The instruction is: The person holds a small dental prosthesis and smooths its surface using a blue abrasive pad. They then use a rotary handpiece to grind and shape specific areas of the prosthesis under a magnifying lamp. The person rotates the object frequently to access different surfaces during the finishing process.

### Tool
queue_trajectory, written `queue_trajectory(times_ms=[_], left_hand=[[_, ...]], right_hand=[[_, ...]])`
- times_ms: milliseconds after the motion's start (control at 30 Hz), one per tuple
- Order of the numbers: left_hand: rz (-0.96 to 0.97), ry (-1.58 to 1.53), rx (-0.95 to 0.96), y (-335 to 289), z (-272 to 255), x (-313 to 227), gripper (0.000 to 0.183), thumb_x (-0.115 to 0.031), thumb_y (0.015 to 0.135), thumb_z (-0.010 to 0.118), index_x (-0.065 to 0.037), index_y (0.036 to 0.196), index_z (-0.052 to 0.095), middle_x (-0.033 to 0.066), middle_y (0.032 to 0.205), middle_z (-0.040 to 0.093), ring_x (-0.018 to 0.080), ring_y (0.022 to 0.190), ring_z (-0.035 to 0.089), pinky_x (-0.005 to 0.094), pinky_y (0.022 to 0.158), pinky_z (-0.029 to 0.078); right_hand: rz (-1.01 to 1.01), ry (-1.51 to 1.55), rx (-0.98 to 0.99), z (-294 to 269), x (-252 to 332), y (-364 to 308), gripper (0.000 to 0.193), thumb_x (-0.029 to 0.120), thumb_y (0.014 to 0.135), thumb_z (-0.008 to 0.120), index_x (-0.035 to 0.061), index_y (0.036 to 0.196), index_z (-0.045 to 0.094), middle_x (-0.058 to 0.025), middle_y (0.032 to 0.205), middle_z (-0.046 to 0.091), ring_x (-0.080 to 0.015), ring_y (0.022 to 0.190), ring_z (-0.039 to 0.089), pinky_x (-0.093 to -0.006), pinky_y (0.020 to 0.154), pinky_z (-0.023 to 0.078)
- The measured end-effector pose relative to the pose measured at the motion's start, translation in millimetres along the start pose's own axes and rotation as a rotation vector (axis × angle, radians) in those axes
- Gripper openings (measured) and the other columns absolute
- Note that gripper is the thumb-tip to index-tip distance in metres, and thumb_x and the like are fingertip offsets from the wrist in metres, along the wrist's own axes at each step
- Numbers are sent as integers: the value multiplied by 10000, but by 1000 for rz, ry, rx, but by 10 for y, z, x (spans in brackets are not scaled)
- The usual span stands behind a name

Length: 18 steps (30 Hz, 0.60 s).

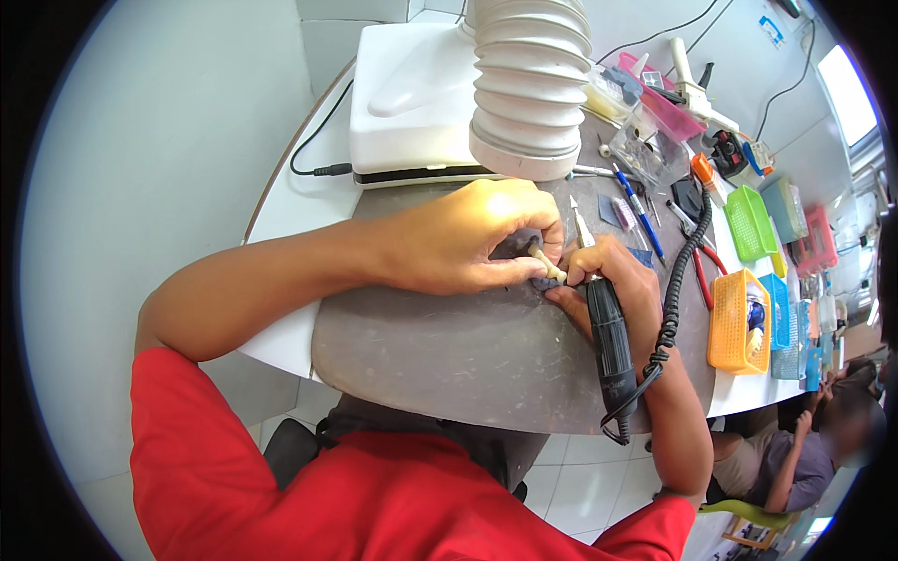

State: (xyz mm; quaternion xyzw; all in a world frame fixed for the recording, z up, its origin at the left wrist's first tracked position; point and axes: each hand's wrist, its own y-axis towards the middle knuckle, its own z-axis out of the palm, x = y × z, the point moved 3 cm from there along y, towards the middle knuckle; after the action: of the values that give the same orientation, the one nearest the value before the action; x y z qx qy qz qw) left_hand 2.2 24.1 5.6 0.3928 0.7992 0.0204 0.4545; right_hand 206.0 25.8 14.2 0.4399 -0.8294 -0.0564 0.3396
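Over the grey work mat (421, 355), my left hand (468, 238) pinches a small, knobbly cream-coloured piece (549, 266) between thumb and fingers; it looks like a dental bridge, though fine detail is too small to tell. My right hand (622, 280) is wrapped round a black rotary handpiece (613, 341) with a pale nose pointing up and away. Its thumb rests close to the cream-coloured piece. The two hands nearly meet. Something dark grey (514, 246) shows beneath my left fingers, mostly hidden.
A white ribbed hose (528, 84) hangs just beyond my hands, beside a white box (412, 93). The handpiece's coiled black cord (672, 309) runs along the right. Pens (641, 215), red-handled pliers (702, 276) and an orange basket (739, 323) lie that side. A person (795, 458) sits at far right.
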Motion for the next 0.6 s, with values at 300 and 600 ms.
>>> queue_trajectory(times_ms=[300,600], left_hand=[[-45,-238,-261,-24,12,-60,151,-39,784,660,28,884,568,89,810,627,188,737,566,304,758,501],[-347,-816,-216,-29,41,-119,270,-105,928,683,60,1138,641,90,982,690,139,981,667,287,888,559]], right_hand=[[91,-125,-108,-85,-70,-36,299,101,733,827,55,908,589,-97,868,651,-315,885,634,-403,861,485],[18,295,-549,-155,-1,-117,655,563,920,619,-4,1243,561,-151,1053,579,-227,1015,601,-376,918,472]])
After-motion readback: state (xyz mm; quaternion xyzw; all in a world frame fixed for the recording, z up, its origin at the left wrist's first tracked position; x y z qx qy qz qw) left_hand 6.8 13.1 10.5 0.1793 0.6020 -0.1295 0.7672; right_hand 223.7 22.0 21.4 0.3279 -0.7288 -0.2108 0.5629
